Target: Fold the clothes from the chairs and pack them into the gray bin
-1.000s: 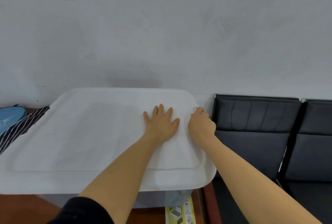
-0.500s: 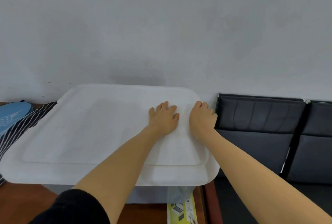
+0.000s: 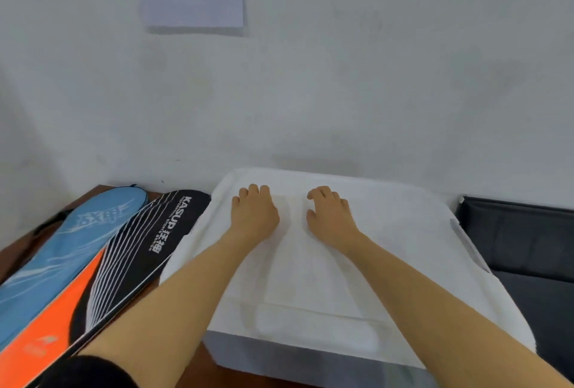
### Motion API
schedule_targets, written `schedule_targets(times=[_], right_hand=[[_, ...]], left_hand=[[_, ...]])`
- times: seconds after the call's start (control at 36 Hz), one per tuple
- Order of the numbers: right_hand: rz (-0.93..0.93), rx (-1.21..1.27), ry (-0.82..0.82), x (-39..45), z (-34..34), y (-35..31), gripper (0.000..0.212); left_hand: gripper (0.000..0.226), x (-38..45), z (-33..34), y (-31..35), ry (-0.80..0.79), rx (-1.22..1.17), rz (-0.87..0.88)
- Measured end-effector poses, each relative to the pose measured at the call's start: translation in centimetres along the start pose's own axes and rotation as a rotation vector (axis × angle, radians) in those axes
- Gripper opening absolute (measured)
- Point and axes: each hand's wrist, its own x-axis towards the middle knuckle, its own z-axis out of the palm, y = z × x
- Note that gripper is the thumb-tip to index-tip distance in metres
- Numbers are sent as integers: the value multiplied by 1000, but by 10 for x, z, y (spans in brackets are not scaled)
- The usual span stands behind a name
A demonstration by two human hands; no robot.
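We are pressing the white lid [image 3: 366, 251] onto the gray bin [image 3: 310, 359], left hand [image 3: 253, 212] and right hand [image 3: 329, 216] resting with fingers loosely curled, grasping nothing; next probably calls for seating its far edge.

The gray bin [image 3: 298, 356] stands against the wall, closed by a white rectangular lid [image 3: 403, 263] with rounded corners and a raised inner panel. Only a strip of its gray front wall shows beneath the lid's near edge. Dark chairs [image 3: 525, 232] stand just beside it.
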Motion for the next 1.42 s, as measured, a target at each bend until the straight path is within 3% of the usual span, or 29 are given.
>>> schedule_targets(times=[0.19, 0.33, 0.44, 0.56, 0.75, 0.94, 1.19, 1.33, 1.42], right_hand=[[-6, 74, -75, 28, 39, -82, 51], [37, -108, -137, 34, 60, -103, 55], [64, -123, -166, 38, 62, -102, 56], [87, -115, -135, 43, 66, -103, 56], [105, -102, -123, 46, 70, -103, 57], [108, -108, -115, 44, 68, -104, 56], [106, -101, -105, 43, 68, -106, 54], [97, -89, -111, 44, 67, -107, 53], [102, -55, -108, 45, 63, -106, 50]], left_hand=[[39, 1, 6, -87, -57, 19, -216], [66, 12, 16, -118, -314, -321, -445], [60, 18, 20, -121, -299, -370, -373], [56, 21, 15, -117, -253, -209, -343], [53, 22, 15, -112, 41, 64, -256], [48, 27, 25, -114, -5, -52, -206], [43, 28, 29, -117, 17, 105, -61], [43, 27, 27, -114, 24, 36, -86], [40, 27, 31, -114, 213, 48, -85]])
